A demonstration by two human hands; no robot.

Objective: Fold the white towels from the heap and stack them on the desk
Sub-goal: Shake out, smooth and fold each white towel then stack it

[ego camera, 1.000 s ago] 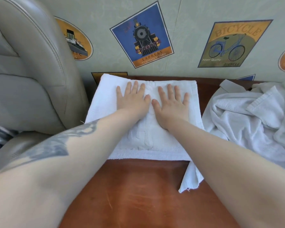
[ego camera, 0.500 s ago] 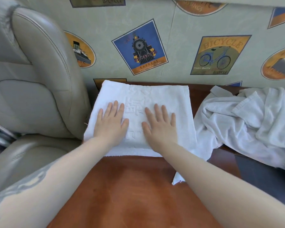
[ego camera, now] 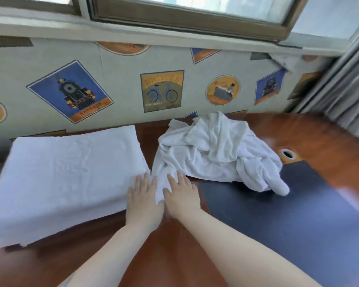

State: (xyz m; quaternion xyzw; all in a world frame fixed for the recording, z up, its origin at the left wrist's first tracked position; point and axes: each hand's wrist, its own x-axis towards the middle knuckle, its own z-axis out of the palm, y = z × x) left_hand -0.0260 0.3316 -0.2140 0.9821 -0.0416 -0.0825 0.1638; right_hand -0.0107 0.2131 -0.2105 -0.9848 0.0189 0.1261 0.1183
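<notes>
On brown bench [ego camera: 170, 255], folded white towel [ego camera: 66, 179] lies flat at left, near wall. Crumpled towel heap [ego camera: 216, 154] just right of it, partly over dark mat [ego camera: 288, 224]. Left hand [ego camera: 143, 199] flat, fingers straight, grip released, at folded towel's right corner. Right hand [ego camera: 180, 197] alongside, fingers straight, grip released, on heap's trailing edge.

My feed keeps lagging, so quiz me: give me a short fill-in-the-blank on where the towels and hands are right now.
1. The folded towel lies to the ____ of the towel heap.
2. Both the left hand and right hand have ____ fingers.
3. The heap's right end hangs over a ____ mat.

Missing words: left; straight; dark
</notes>
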